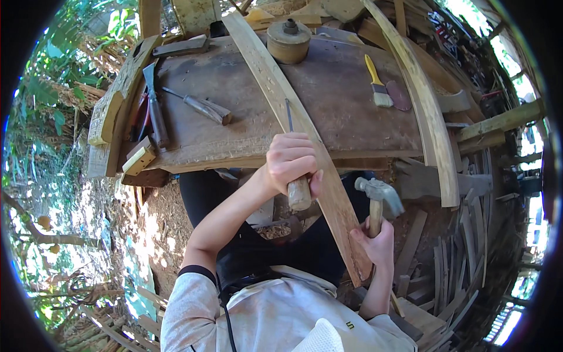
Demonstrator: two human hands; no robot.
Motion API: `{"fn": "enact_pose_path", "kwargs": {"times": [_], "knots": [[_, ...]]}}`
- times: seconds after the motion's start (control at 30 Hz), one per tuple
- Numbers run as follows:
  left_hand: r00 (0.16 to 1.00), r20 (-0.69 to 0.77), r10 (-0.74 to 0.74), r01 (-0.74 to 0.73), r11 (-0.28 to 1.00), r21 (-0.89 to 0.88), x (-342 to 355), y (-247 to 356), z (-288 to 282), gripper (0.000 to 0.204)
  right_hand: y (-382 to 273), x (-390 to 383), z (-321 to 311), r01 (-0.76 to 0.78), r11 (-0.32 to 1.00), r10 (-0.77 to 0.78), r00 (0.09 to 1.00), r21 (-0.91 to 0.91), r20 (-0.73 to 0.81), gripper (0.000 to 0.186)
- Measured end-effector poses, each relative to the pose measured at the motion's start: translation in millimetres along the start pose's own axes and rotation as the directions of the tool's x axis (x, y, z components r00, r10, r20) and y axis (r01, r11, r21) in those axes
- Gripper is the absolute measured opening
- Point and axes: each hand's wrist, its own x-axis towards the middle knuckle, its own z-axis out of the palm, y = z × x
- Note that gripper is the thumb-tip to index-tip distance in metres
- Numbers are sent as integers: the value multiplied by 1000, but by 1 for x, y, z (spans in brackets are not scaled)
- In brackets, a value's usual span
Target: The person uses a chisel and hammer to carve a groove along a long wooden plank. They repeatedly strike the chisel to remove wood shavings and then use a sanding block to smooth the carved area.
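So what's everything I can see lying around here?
Workbench: one, dark brown, centre.
Curved wooden strip: one, pale, runs diagonally across the bench under the chisel.
Second curved strip: one, pale, right edge of the bench.
Chisel: one, wooden handle, slim metal blade, resting on the strip.
Hammer: one, grey metal head, wooden handle.
Spare chisels: two, wooden handles, left part of the bench.
Paintbrush: one, yellow handle, right part of the bench.
Round wooden block: one, tan, far edge.
Offcuts: many, grey-brown, on the ground at right.
Left hand: grips the chisel.
Right hand: grips the hammer.
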Motion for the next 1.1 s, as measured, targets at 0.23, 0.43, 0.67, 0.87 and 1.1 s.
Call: {"fn": "enact_pose_path", "kwargs": {"times": [0.23,0.43,0.67,0.87,1.1], "knots": [[999,29,-30,33,993,-110,5,15,-12,21,4,-5,-1,-74,983,66,996,165,54,41],[999,50,4,0,996,-89,1,13,-11,22,12,-3,2,-54,982,44,997,179,57,40],[997,79,-1,9,995,-98,1,5,-13,18,11,0,-7,-20,972,19,1000,233,6,39],[996,89,-4,16,990,-138,2,4,-7,17,21,12,-34,21,966,-9,999,256,-46,41],[999,46,-12,19,989,-148,0,4,-1,21,26,31,-56,58,983,-51,998,175,-47,43]]}}
